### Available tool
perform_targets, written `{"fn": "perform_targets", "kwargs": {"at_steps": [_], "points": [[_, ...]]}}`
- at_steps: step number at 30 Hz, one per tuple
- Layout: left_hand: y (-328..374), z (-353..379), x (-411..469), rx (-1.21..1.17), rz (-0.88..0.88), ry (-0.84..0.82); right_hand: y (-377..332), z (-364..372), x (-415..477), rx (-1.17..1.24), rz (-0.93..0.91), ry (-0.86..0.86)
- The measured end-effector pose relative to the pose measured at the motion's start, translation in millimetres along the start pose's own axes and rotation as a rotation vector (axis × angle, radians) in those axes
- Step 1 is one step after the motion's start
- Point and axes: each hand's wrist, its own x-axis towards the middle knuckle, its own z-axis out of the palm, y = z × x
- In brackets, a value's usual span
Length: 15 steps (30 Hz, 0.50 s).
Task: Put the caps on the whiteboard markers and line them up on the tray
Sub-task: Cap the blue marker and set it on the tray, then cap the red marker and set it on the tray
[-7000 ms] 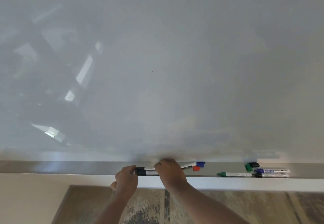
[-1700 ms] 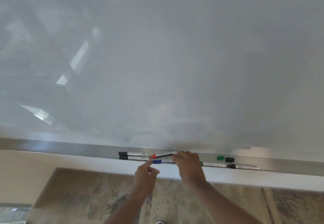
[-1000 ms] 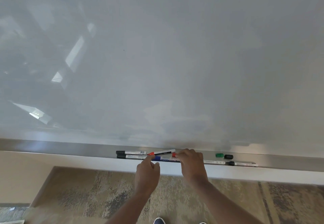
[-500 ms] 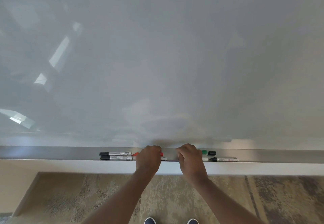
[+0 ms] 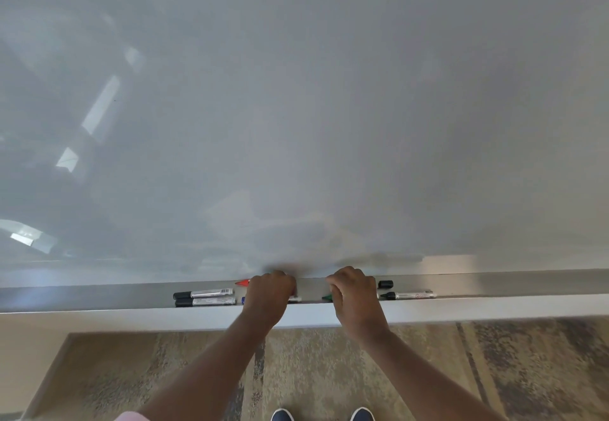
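Note:
A long metal tray (image 5: pixel 99 295) runs along the foot of the whiteboard (image 5: pixel 296 107). Two capped black markers (image 5: pixel 204 297) lie side by side on it at the left. My left hand (image 5: pixel 270 293) is curled over the red marker (image 5: pixel 243 282), whose red end pokes out to the left; a bit of the blue marker (image 5: pixel 243 300) shows below it. My right hand (image 5: pixel 352 293) is closed over the green marker (image 5: pixel 327 296), with only its green end visible. A loose black cap (image 5: pixel 385 284) and an uncapped black marker (image 5: pixel 408 295) lie to the right. The green cap is hidden.
The tray stretches bare towards both the far left and the far right (image 5: pixel 527 284). Below it is a white ledge (image 5: pixel 131 317), then patterned carpet (image 5: pixel 494 371) with my shoes (image 5: pixel 323 415) at the bottom edge.
My left hand has come up from below the tray onto the red and blue markers. My right hand has shifted right, off the red marker and onto the green one.

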Motion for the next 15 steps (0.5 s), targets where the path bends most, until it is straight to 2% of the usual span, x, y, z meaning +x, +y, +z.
{"fn": "perform_targets", "kwargs": {"at_steps": [3, 6, 12, 15], "points": [[-1, 3, 0, 0.011, 0.025, 0.014, 0, 0, 2, -0.003, -0.017, -0.007], [-2, 1, -3, -0.088, -0.021, 0.057, -2, 2, 4, -0.001, -0.043, -0.02], [-7, 2, -38, -0.564, -0.335, 0.29, -25, 21, 16, 0.009, -0.154, -0.106], [-22, 7, -64, -0.928, -0.561, 0.377, -48, 38, 26, -0.024, -0.244, -0.167]]}}
